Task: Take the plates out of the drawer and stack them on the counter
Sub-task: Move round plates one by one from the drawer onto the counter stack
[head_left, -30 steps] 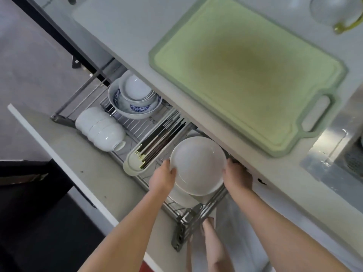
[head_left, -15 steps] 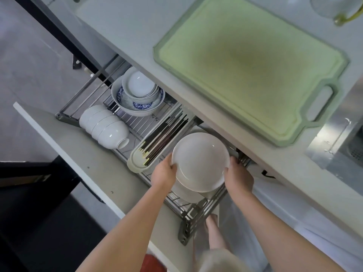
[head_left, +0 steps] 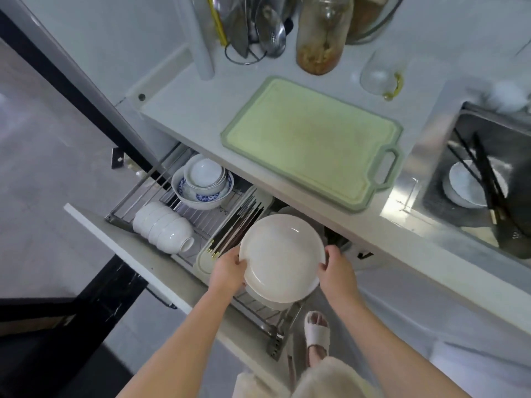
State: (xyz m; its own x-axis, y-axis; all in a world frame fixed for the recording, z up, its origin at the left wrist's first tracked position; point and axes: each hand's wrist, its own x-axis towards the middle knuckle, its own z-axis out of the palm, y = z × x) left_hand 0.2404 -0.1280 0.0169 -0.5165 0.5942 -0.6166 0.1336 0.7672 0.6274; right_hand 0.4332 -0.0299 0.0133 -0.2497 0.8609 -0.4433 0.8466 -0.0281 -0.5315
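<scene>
Counter point(head_left: 201, 116), open drawer point(head_left: 138, 254), grey floor point(head_left: 43, 139)

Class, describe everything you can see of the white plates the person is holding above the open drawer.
The white plates form a small stack: a round, glossy, ceramic-looking plate on top, with the rims of others showing beneath its lower edge. How many there are cannot be told. The top plate is plain, shallow and empty, tilted slightly. The left hand grips the left rim and the right hand grips the right rim. The stack sits over the right end of the wire drawer, below the counter edge.

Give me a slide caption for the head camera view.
Both hands lift white plates from the open drawer.
</scene>
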